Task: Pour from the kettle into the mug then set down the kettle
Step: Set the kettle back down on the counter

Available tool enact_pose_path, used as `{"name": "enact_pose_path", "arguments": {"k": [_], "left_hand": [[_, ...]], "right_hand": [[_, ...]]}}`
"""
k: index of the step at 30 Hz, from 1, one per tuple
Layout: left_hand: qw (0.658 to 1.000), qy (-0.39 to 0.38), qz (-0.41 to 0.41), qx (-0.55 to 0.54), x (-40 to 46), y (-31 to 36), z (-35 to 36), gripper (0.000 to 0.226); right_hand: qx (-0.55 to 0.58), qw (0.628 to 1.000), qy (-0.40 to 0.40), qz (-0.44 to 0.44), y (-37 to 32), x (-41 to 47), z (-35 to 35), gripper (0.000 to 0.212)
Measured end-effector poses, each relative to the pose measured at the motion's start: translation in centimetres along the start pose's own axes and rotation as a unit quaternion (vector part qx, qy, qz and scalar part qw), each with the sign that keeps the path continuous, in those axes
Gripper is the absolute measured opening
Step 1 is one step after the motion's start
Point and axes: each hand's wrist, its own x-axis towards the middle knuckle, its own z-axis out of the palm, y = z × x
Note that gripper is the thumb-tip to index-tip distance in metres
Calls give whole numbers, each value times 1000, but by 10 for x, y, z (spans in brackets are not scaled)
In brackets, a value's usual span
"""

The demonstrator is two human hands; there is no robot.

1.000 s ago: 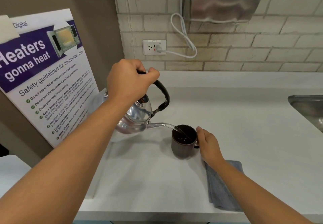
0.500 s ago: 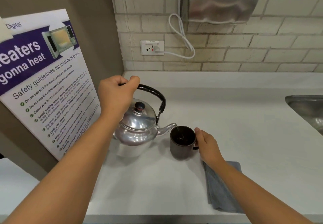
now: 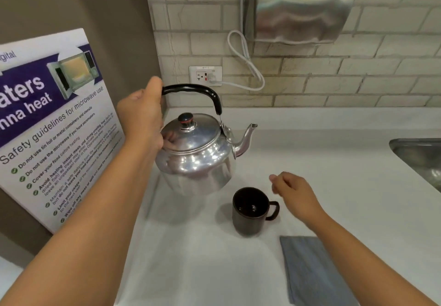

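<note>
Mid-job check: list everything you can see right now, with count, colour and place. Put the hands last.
kettle: 1, shiny silver with black handle, upright, left of centre, behind and left of the mug
mug: 1, dark brown, on the counter, handle facing right
cloth: 1, grey-blue, flat on the counter, front right
counter: 1, white
sink: 1, steel, right edge, partly in view
poster: 1, white and purple, microwave safety, on the left wall
wall outlet: 1, white, tiled back wall, white cord plugged in
wall dispenser: 1, steel, top of back wall
left hand: gripping the kettle handle
right hand: open, just right of the mug, not touching it
</note>
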Motion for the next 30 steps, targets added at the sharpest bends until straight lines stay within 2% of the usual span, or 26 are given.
{"name": "enact_pose_path", "arguments": {"k": [5,9,12,16,22,30], "left_hand": [[1000,-5,27,-3,16,-26,18,39],[999,-17,44,12,27,-64,27,43],[998,-22,37,36,42,-92,30,42],[998,-26,9,62,62,-124,34,38],[996,-27,-19,80,78,-156,38,37],[996,-15,2,87,81,-177,38,47]], "right_hand": [[75,990,88,-82,-80,36,-28,41],[112,976,76,-173,-139,69,-17,40],[74,975,39,-207,-159,100,16,30],[0,975,-22,-223,-145,136,65,19],[-130,960,-88,-230,-106,164,107,36],[-174,940,-94,-278,-82,182,124,38]]}}
